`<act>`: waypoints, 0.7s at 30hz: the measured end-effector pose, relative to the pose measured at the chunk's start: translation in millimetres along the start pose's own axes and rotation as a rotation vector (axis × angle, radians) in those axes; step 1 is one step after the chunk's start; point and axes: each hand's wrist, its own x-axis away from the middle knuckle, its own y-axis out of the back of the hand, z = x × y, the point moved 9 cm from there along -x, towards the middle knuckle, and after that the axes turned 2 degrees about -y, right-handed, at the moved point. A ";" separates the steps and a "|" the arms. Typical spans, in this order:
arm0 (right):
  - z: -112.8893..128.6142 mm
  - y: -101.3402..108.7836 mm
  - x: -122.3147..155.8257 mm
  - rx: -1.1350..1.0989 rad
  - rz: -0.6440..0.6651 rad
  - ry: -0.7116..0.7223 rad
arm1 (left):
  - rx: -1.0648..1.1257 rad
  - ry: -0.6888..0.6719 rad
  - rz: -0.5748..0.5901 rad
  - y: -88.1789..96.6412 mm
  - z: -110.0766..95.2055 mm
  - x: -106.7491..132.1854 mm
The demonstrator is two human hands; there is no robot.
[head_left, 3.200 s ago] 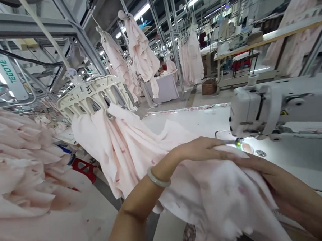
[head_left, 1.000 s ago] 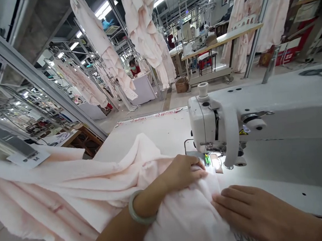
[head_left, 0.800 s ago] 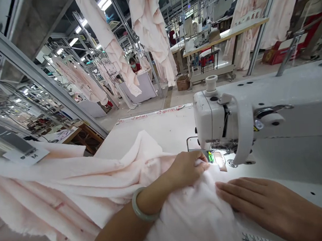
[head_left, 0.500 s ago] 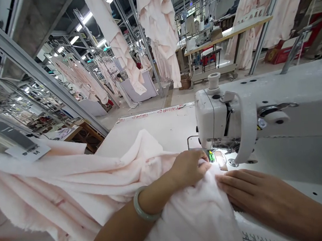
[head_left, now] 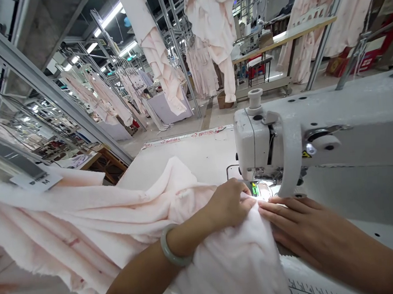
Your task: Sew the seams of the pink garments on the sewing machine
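Observation:
Pale pink fabric [head_left: 235, 259], soft and gathered in folds, spreads over the sewing machine's table and runs under the needle area. My left hand [head_left: 230, 202], with a pale bangle on its wrist, is closed, pinching the fabric edge just left of the lit presser foot [head_left: 255, 189], which has a bright green part. Beside it, my right hand [head_left: 295, 216] lies with fingers stretched out flat on the fabric's right edge, close to the foot; its thumb is hidden. The white sewing machine head [head_left: 258, 143] stands directly beyond both hands.
A size tag marked M [head_left: 36, 179] sits on the cloth at left. Ruler markings [head_left: 309, 288] show on the table's near edge. Pink garments [head_left: 211, 27] hang from rails beyond, and a slanting metal post [head_left: 58, 93] crosses the left side.
My right hand has shifted slightly left and up along the fabric, nearer the presser foot. My left hand keeps its pinch. Garments hanging behind have swung right, and the view has shifted slightly.

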 end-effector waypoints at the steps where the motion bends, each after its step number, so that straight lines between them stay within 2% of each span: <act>1: -1.5 0.3 0.8 -0.014 -0.001 -0.003 | -0.019 0.021 0.015 -1.1 -0.9 0.2; 5: -5.4 -1.2 2.7 -0.047 -0.018 -0.022 | -0.105 0.066 0.006 -1.7 -3.8 -0.5; 9: -8.5 -4.4 2.2 -0.041 -0.032 -0.048 | -0.093 0.090 -0.012 -1.9 2.7 -4.8; 17: -5.3 -3.5 -1.6 0.023 -0.020 -0.028 | -0.097 0.086 -0.032 -0.8 4.4 -8.4; 21: -6.0 -3.8 0.9 0.075 -0.063 -0.031 | -0.123 0.068 -0.041 -1.9 4.2 -12.5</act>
